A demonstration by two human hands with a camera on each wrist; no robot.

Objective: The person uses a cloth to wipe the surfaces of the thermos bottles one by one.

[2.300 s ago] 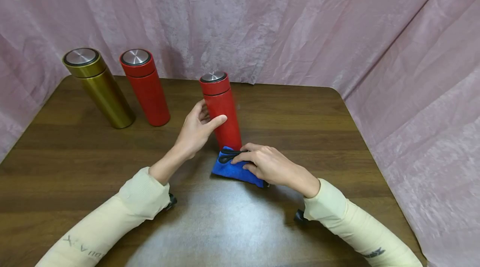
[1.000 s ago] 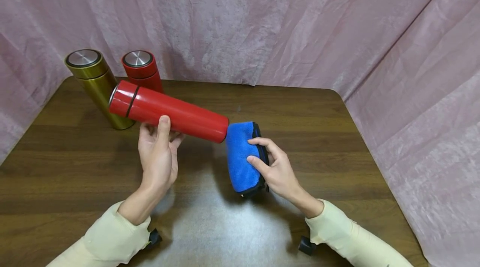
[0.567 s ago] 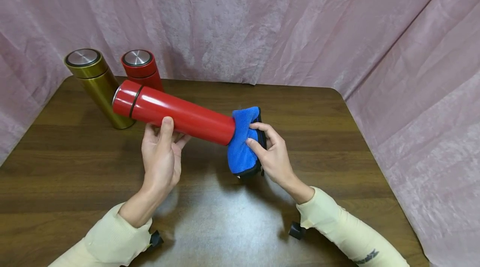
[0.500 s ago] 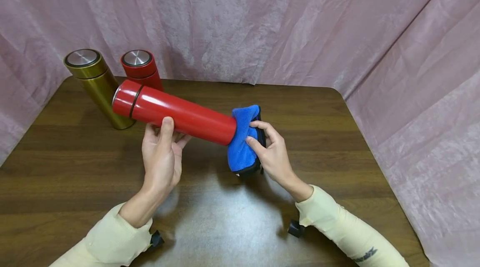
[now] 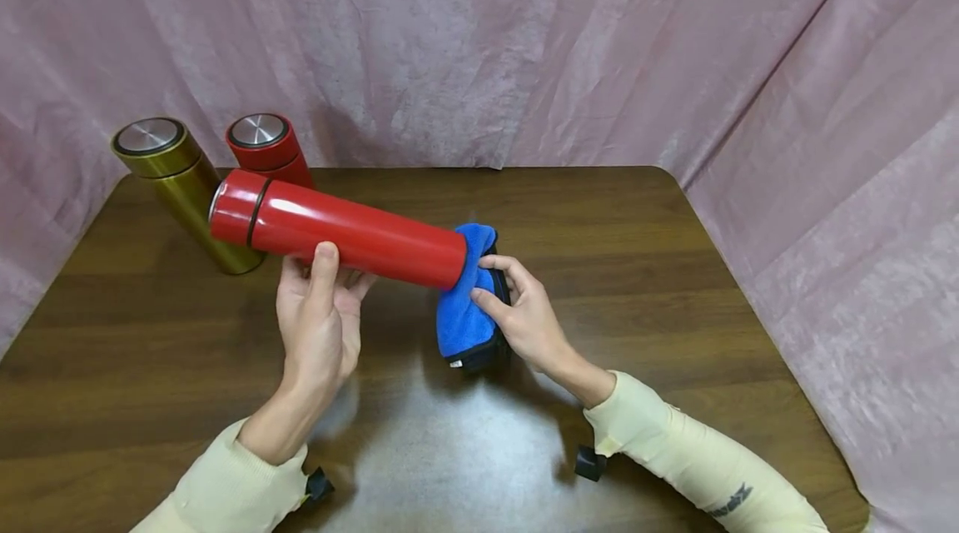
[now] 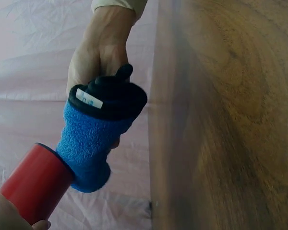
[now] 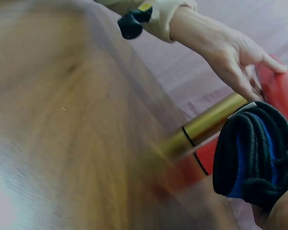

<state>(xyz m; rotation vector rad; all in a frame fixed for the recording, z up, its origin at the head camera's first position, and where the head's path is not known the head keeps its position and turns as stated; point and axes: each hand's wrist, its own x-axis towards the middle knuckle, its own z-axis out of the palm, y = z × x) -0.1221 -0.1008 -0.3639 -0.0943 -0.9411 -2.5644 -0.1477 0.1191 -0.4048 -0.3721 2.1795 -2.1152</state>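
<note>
Lifted since the earliest frame, where it stood upright, the red flask (image 5: 367, 233) now lies aslant in the air above the table (image 5: 622, 266), and the folded blue cloth (image 5: 460, 325) has come up off the wood as well, so that the flask's base touches it. Behind hangs a pink curtain (image 5: 449, 42), crushed and velvety, falling in soft vertical folds; the table's brown grain is smooth enough to throw back a pale glare. Standing at the far left, the gold flask (image 5: 191, 196) has a satin metallic look, next to a second red flask (image 5: 265, 154) partly hidden behind the held one. That held flask, a rigid cylinder with a glossy coat, is probably fairly weighty and a little slippery; mid-body seems the best place for a grip, since it would balance there. The left hand (image 5: 318, 329) holds it so, thumb on the near side, fingers beneath and behind. By contrast the blue cloth looks light, limp and hard to damage, its pile fuzzy, its layers bound in black edging; it is probably easiest to pinch by the stacked edge, where the right hand (image 5: 524, 321) has it between thumb and fingers. Smallest are a black loop (image 6: 125, 72) and a white tag (image 6: 89, 99), its print unreadable.
</note>
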